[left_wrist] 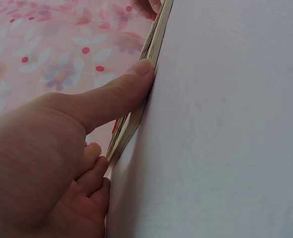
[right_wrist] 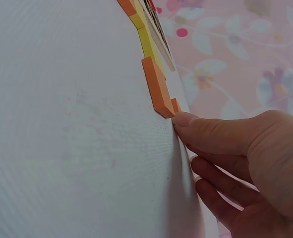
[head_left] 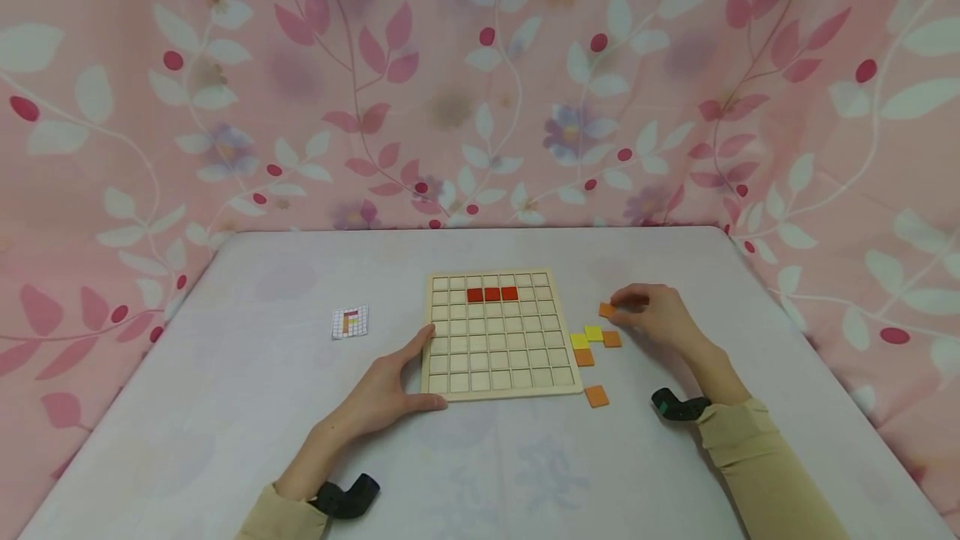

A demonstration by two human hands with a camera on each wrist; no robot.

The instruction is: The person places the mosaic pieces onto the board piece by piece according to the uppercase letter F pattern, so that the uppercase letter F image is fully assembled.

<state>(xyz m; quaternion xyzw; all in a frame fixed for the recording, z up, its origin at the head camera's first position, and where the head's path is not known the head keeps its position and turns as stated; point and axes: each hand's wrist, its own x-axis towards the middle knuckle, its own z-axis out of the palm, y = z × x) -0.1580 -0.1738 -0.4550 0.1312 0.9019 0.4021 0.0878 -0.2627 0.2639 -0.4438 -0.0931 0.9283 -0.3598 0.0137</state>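
A square wooden grid board [head_left: 498, 348] lies on the table, with three red tiles [head_left: 492, 294] in a row near its far side. My left hand [head_left: 378, 394] touches the board's near left corner, thumb at the near edge and fingertips along the left edge. In the left wrist view the thumb [left_wrist: 119, 94] lies straight against the board's rim. Right of the board, my right hand [head_left: 656, 319] pinches an orange tile [head_left: 606, 309] between thumb and fingers, at table height. Close by lie two yellow tiles [head_left: 593, 333] and several loose orange tiles [head_left: 597, 396].
A small printed card [head_left: 350, 322] with a coloured grid pattern lies left of the board. White cloth covers the table [head_left: 225, 407], and a pink floral curtain [head_left: 480, 107] hangs behind it. Each wrist wears a black camera mount [head_left: 678, 404].
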